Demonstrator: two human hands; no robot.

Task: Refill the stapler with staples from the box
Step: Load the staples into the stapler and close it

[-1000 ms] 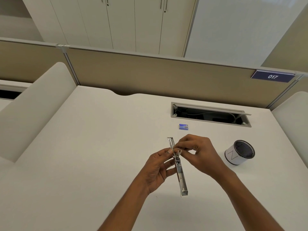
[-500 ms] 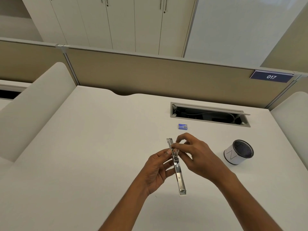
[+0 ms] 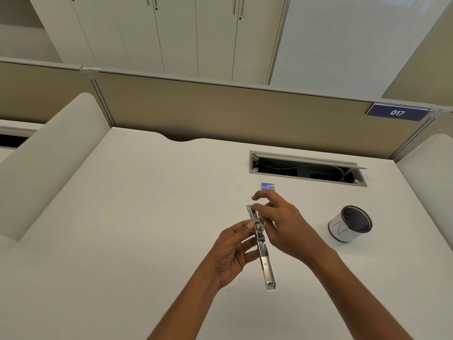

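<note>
Lower centre of frame: the left hand (image 3: 230, 253) grips the stapler (image 3: 266, 263) by its middle, thumb and fingertips pinching the sides. The stapler is chrome, swung fully open into one long strip, and held above the white desk (image 3: 122, 217).

Just right of it, the right hand (image 3: 289, 229) hangs over the stapler's far end. Its fingers are loosely spread and the index is raised. Fingertips meet the magazine, but whether they pinch staples cannot be told.

The small blue staple box (image 3: 267, 186) lies on the desk just above the right hand, touched by neither hand. A white cylindrical container (image 3: 350, 224) stands at centre right.

Assessment: the magazine is being worked, with loading in hand or imminent. The next move likely calls for a staple strip seated squarely in the channel, then the arm folded shut.
</note>
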